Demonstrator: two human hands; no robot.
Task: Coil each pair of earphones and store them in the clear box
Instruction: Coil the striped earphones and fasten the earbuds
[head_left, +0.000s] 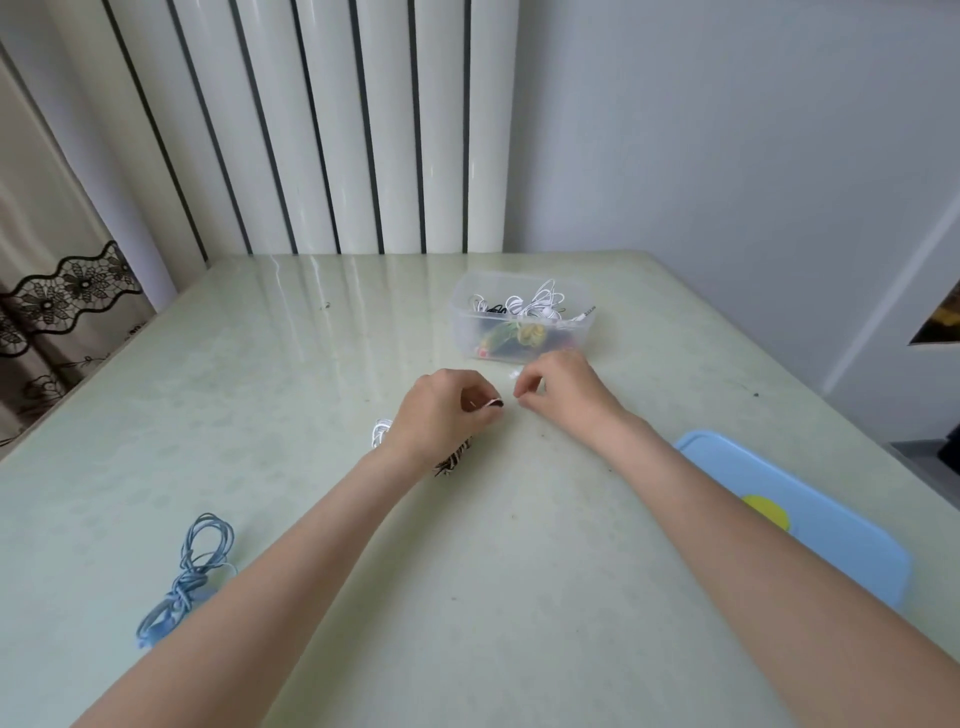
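Tabletop (291, 395): pale green, glossy, faint mottled pattern, reflecting the white ribbed panels behind it.

Clear box (522, 340): translucent plastic, rectangular with rounded corners, lidless, far right of centre. Inside it, loose white cord loops on top, with dark, yellow and green cords beneath; a plug tip pokes over the right rim.

Left hand (441, 415): fingers curled, pinching a black-and-white striped earphone cord (456, 460) at the fingertips. The striped cord runs under the palm and emerges near the wrist, long axis going near-left to far-right. A small bundle of white cord (380, 432) shows just left of this hand; whether the hand holds it cannot be told.

Right hand (563, 387): fingers curled in, thumb and forefinger pinched close together, just right of the left hand, a little apart. What it pinches is too small to tell. It sits just in front of the box.

Blue earphones (189, 577): thin smooth cord, loosely looped and tangled, near left, long axis running near to far, beside the left forearm.

Light blue lid (831, 530): flat plastic, rounded corners, yellow round mark, near right, partly under the right forearm.
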